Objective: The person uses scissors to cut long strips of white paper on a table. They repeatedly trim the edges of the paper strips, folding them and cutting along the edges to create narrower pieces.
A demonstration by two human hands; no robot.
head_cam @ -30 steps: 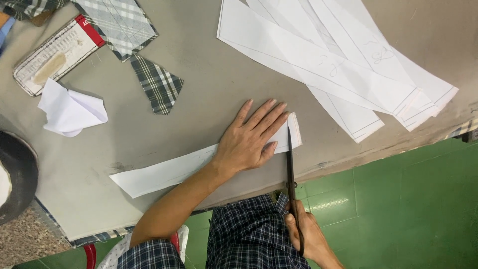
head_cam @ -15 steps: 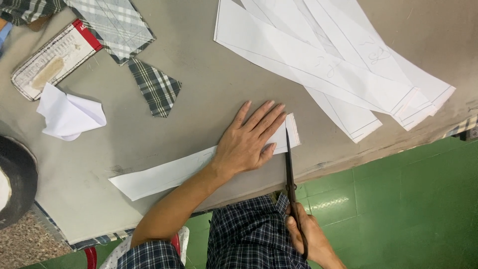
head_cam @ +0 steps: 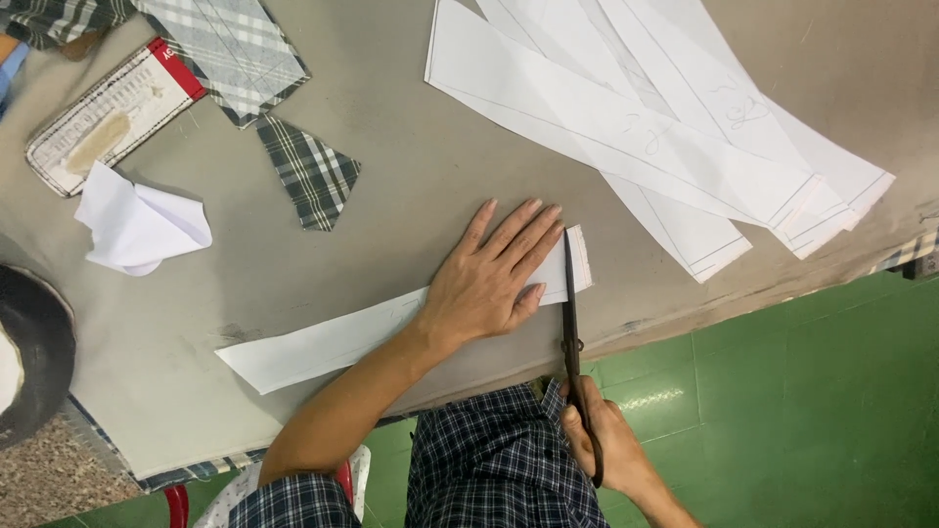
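A long white paper strip (head_cam: 391, 328) lies flat near the front edge of the grey table (head_cam: 391, 176), running slantwise along that edge. The left hand (head_cam: 489, 279) presses flat on the strip's right part, fingers spread and straight, palm down, gripping nothing. Just right of those fingers, dark scissors (head_cam: 571, 342) stand across the strip, their blades closed to a thin line on the paper near its short end. The right hand (head_cam: 602, 440) is below the table edge, fingers curled tight through the scissor handles.

Beyond the strip, farther in on the table, a stack of long white paper pattern pieces (head_cam: 665, 137) with pencilled lines fans out to the right. To the left of the strip lie a small dark plaid fabric scrap (head_cam: 311, 174), a larger pale plaid fabric piece (head_cam: 230, 54), a crumpled white paper (head_cam: 137, 223) and a flat rectangular box with a red end (head_cam: 108, 117). Below the table edge are a green floor (head_cam: 802, 391) and the person's checked clothing (head_cam: 489, 469).
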